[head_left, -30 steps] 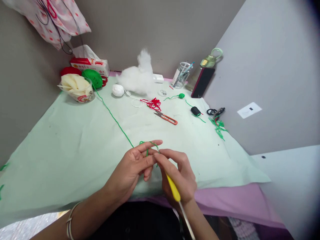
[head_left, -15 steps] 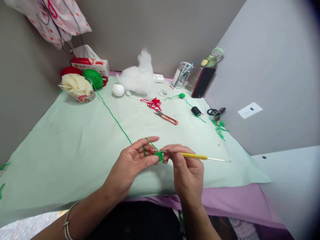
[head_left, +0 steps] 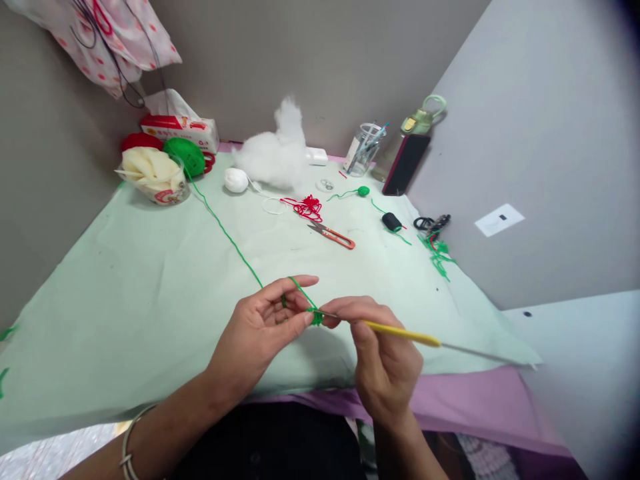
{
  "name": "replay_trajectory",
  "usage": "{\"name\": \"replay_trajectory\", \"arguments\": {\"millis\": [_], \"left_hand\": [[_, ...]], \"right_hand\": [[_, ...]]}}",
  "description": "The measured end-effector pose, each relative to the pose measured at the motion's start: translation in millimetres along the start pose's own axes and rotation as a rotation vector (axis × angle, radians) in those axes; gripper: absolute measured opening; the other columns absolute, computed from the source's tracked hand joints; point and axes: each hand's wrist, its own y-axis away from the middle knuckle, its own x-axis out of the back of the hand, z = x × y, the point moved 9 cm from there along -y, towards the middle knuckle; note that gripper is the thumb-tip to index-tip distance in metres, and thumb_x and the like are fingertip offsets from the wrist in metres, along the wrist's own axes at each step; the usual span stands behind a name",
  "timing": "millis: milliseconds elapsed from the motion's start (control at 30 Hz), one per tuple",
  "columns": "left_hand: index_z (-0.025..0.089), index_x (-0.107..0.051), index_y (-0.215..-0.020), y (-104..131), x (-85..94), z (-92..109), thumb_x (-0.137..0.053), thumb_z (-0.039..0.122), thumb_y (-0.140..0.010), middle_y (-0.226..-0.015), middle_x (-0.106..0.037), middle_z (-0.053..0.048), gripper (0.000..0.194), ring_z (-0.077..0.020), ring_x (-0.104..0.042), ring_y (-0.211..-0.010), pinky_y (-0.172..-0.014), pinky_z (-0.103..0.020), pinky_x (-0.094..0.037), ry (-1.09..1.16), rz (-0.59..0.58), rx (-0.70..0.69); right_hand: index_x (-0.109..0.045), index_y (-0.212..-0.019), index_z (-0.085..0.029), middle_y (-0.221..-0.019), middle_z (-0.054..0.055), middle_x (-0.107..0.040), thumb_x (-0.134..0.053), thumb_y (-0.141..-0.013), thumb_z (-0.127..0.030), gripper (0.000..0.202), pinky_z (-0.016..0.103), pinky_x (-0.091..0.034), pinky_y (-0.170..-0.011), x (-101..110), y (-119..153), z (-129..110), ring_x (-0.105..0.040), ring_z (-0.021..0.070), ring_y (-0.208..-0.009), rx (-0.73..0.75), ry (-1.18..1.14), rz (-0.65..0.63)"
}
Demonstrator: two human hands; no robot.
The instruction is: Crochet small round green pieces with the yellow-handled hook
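My left hand (head_left: 265, 327) pinches a small green crochet piece (head_left: 317, 317) between thumb and fingers. Green yarn (head_left: 233, 241) runs from the green ball (head_left: 186, 157) at the back left, over my raised left index finger and down to the piece. In my right hand (head_left: 385, 353) is a crochet hook with a yellow handle (head_left: 400, 331), gripped near its front. The hook's thin metal end meets the green piece, its very tip hidden in the stitches. The long metal rear end points out to the right.
Orange thread snips (head_left: 332, 236) lie ahead of my hands, near tangled red yarn (head_left: 309, 208). Behind are white stuffing (head_left: 275, 157) and a white yarn ball (head_left: 235, 180). A phone (head_left: 406, 164) leans on a bottle at right; a plastic tub (head_left: 173, 190) stands at left.
My right hand has shifted slightly right and down, and the hook now slants more, its rear end lower and farther right. Its front end has gone into the green piece.
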Motion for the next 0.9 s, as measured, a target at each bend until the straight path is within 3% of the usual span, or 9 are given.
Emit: {"name": "replay_trajectory", "arguments": {"millis": [167,333,400,467,567,633,733,900], "left_hand": [[0.027,-0.081,-0.110,1,4.2,6,-0.085,0.020,-0.081,-0.078,-0.066,0.004,0.030,-0.0127,-0.065,-0.078,-0.078,-0.024,-0.052,-0.097,0.090,-0.041],[0.027,-0.078,-0.122,0,-8.3,-11,-0.088,0.024,-0.080,-0.080,-0.067,0.003,0.043,-0.0118,-0.064,-0.078,-0.080,-0.023,-0.052,0.195,-0.049,0.115],[0.024,-0.078,-0.124,0,-15.0,-19,-0.087,0.027,-0.082,-0.086,-0.070,0.000,0.043,-0.0127,-0.064,-0.081,-0.083,-0.024,-0.053,0.343,-0.118,0.221],[0.022,-0.079,-0.122,0,-16.4,-22,-0.086,0.026,-0.083,-0.088,-0.071,-0.001,0.040,-0.0126,-0.063,-0.081,-0.083,-0.025,-0.053,0.412,-0.139,0.267],[0.023,-0.081,-0.118,-3,-11.9,-16,-0.087,0.023,-0.082,-0.082,-0.068,0.001,0.037,-0.0111,-0.062,-0.076,-0.080,-0.023,-0.052,0.372,-0.112,0.200],[0.025,-0.082,-0.118,-3,-12.6,-13,-0.088,0.023,-0.081,-0.082,-0.068,0.002,0.037,-0.0120,-0.065,-0.078,-0.080,-0.024,-0.052,0.308,-0.118,0.155],[0.028,-0.082,-0.117,-1,-17.1,-13,-0.088,0.024,-0.081,-0.086,-0.071,0.001,0.037,-0.0129,-0.067,-0.081,-0.082,-0.025,-0.052,0.241,-0.135,0.131],[0.026,-0.083,-0.114,-3,-14.8,-12,-0.090,0.024,-0.079,-0.080,-0.069,0.002,0.036,-0.0117,-0.064,-0.078,-0.081,-0.024,-0.051,0.306,-0.050,0.112]], "right_hand": [[-0.065,-0.124,-0.020,-0.110,0.013,-0.077,-0.054,-0.101,-0.009,0.028,0.034,-0.065,-0.078,-18,12,-20,-0.074,0.0211,-0.099,0.304,0.402,-0.085],[-0.072,-0.122,-0.016,-0.110,0.015,-0.074,-0.059,-0.096,-0.004,0.032,0.034,-0.064,-0.081,-26,20,-27,-0.072,0.0234,-0.103,0.479,0.624,-0.002],[-0.073,-0.121,-0.018,-0.111,0.014,-0.073,-0.058,-0.096,-0.003,0.032,0.035,-0.063,-0.082,-22,17,-25,-0.071,0.0233,-0.104,0.430,0.574,0.020],[-0.073,-0.118,-0.020,-0.106,0.010,-0.074,-0.055,-0.098,-0.005,0.031,0.034,-0.062,-0.079,-10,10,-17,-0.071,0.0208,-0.097,0.267,0.362,0.078],[-0.073,-0.108,-0.023,-0.091,0.004,-0.072,-0.051,-0.102,-0.010,0.027,0.032,-0.058,-0.071,3,3,4,-0.067,0.0164,-0.078,-0.008,-0.013,0.175],[-0.074,-0.102,-0.024,-0.090,0.003,-0.071,-0.052,-0.103,-0.013,0.025,0.031,-0.058,-0.068,1,0,11,-0.067,0.0157,-0.077,-0.095,-0.129,0.170],[-0.075,-0.105,-0.025,-0.095,0.004,-0.073,-0.054,-0.102,-0.013,0.024,0.032,-0.060,-0.073,-5,-1,10,-0.070,0.0183,-0.089,-0.087,-0.069,0.132],[-0.074,-0.119,-0.029,-0.103,0.007,-0.074,-0.061,-0.097,-0.007,0.034,0.035,-0.063,-0.072,-11,9,-4,-0.073,0.0215,-0.092,0.102,0.291,0.098]]}}
